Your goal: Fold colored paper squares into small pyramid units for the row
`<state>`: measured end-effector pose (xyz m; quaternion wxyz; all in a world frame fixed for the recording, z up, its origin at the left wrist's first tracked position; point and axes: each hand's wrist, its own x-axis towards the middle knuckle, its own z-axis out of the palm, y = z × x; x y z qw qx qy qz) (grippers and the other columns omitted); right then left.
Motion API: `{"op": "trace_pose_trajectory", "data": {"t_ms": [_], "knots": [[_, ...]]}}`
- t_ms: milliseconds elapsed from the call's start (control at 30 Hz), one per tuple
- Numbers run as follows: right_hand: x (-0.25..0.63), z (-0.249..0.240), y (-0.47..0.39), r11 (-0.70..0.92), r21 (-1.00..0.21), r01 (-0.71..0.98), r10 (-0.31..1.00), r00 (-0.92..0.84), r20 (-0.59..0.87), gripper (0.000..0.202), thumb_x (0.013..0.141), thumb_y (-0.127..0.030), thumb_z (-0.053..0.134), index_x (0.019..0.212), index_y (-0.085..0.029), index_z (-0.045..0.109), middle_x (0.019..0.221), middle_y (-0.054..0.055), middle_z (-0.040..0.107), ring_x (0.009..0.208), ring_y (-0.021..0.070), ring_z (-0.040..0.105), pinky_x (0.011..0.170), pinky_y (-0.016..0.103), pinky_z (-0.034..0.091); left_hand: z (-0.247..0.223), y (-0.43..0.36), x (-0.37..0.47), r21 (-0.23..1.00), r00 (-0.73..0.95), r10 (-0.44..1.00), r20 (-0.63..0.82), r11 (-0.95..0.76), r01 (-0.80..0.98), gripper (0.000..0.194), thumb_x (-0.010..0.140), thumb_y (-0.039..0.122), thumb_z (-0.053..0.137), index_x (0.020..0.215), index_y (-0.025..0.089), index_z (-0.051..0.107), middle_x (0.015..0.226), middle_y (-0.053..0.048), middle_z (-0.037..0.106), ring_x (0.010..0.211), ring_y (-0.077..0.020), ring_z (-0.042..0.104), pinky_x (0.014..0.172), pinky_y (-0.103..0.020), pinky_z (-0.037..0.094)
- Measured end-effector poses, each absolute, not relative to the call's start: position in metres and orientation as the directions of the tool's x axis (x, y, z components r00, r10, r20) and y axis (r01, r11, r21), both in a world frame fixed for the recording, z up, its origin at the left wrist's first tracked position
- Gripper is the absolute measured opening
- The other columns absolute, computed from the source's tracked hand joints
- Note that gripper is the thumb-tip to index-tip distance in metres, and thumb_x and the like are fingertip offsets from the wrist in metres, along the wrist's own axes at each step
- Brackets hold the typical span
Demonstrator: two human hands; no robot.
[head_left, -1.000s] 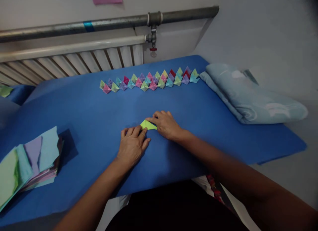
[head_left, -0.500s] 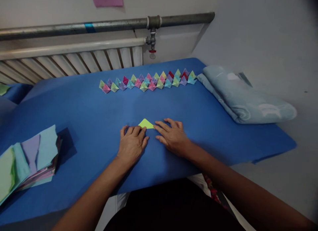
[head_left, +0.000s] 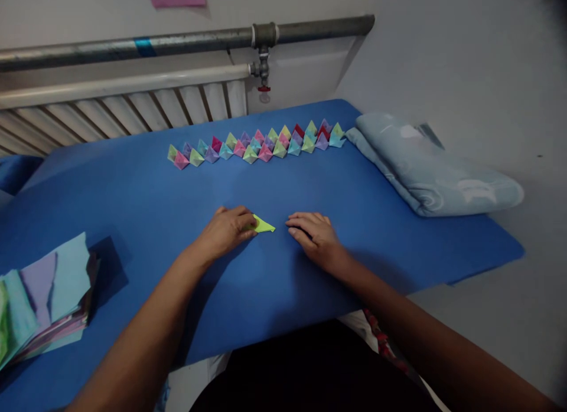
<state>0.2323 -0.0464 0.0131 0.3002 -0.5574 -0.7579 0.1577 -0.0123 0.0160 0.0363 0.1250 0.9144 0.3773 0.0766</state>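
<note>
A small folded piece of yellow-green paper (head_left: 264, 225) lies at the middle of the blue table (head_left: 177, 193), its pointed end toward the right. My left hand (head_left: 228, 228) grips its left part between thumb and fingers, which cover that side. My right hand (head_left: 315, 232) is a short way to the right of the paper, apart from it, holding nothing, its fingers stretched out and the thumb a little apart from them. Beyond both hands, folded paper boats (head_left: 264, 152) in several colours stand in rows.
At the left lies a stack of coloured paper sheets (head_left: 66, 276). A folded light-blue blanket (head_left: 438, 170) rests at the right by the wall. Behind the table are a white radiator (head_left: 133, 108), a metal pipe (head_left: 199, 39) and a valve with a red handle (head_left: 264, 89).
My left hand has shifted left and now pinches the paper's left side. My right hand has drawn away from the paper's right corner. The whole view has shifted slightly.
</note>
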Motion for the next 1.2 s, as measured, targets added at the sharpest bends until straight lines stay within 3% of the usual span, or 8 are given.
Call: {"op": "trace_pose_trajectory", "data": {"t_ms": [167,467,700,900,1033,1200], "knots": [[0.231,0.013,-0.046,0.341,-0.573,0.745,0.933,-0.196,0.300,0.023,0.093,-0.030,0.048,0.099,-0.025,0.070,0.110,0.006,0.070,0.104,0.0220,0.061,0.090,0.041,0.039,0.031,0.017,-0.015,0.330,0.710,0.700,0.082,-0.691,0.643,0.016,0.090,0.033,0.056,0.099,0.023,0.065,0.104,-0.002,0.067,0.094,-0.0184,0.061,0.083,-0.035,0.038],[0.230,0.014,-0.046,0.325,-0.557,0.764,0.939,-0.194,0.283,0.024,0.093,-0.030,0.048,0.100,-0.026,0.070,0.110,0.006,0.070,0.103,0.0228,0.061,0.090,0.041,0.039,0.031,0.015,-0.016,0.254,0.727,0.674,0.127,-0.731,0.633,0.019,0.093,0.032,0.051,0.097,0.023,0.067,0.102,-0.003,0.068,0.090,-0.0176,0.063,0.078,-0.033,0.037],[0.229,0.015,-0.047,0.318,-0.573,0.755,0.943,-0.189,0.274,0.023,0.092,-0.028,0.049,0.098,-0.024,0.070,0.110,0.007,0.070,0.104,0.0227,0.060,0.090,0.041,0.039,0.038,0.001,-0.004,0.072,0.692,0.708,0.142,-0.705,0.706,0.021,0.094,0.025,0.047,0.094,0.018,0.067,0.086,-0.006,0.069,0.080,-0.0208,0.063,0.074,-0.035,0.040],[0.229,0.016,-0.047,0.313,-0.576,0.755,0.945,-0.186,0.270,0.021,0.091,-0.027,0.049,0.098,-0.024,0.069,0.110,0.007,0.070,0.105,0.0230,0.060,0.090,0.042,0.039,0.043,-0.018,0.017,-0.065,0.564,0.817,0.123,-0.560,0.826,0.021,0.092,0.017,0.045,0.088,0.015,0.065,0.079,-0.010,0.067,0.074,-0.0243,0.062,0.069,-0.037,0.042],[0.229,0.016,-0.047,0.298,-0.588,0.752,0.950,-0.175,0.257,0.021,0.090,-0.027,0.050,0.096,-0.024,0.069,0.108,0.008,0.070,0.105,0.0240,0.060,0.090,0.043,0.040,0.041,-0.017,0.017,0.045,0.451,0.878,0.163,-0.463,0.885,0.024,0.093,0.017,0.043,0.082,0.015,0.065,0.075,-0.010,0.065,0.070,-0.0230,0.061,0.065,-0.035,0.042],[0.209,0.031,-0.040,0.258,-0.732,0.631,0.961,-0.090,0.262,0.018,0.089,-0.028,0.050,0.093,-0.022,0.066,0.092,0.006,0.070,0.088,0.0206,0.064,0.080,0.037,0.047,0.041,-0.007,0.004,0.385,0.213,0.917,0.337,-0.341,0.858,0.021,0.091,0.018,0.045,0.082,0.017,0.064,0.075,-0.004,0.065,0.067,-0.0150,0.057,0.063,-0.027,0.041]]}}
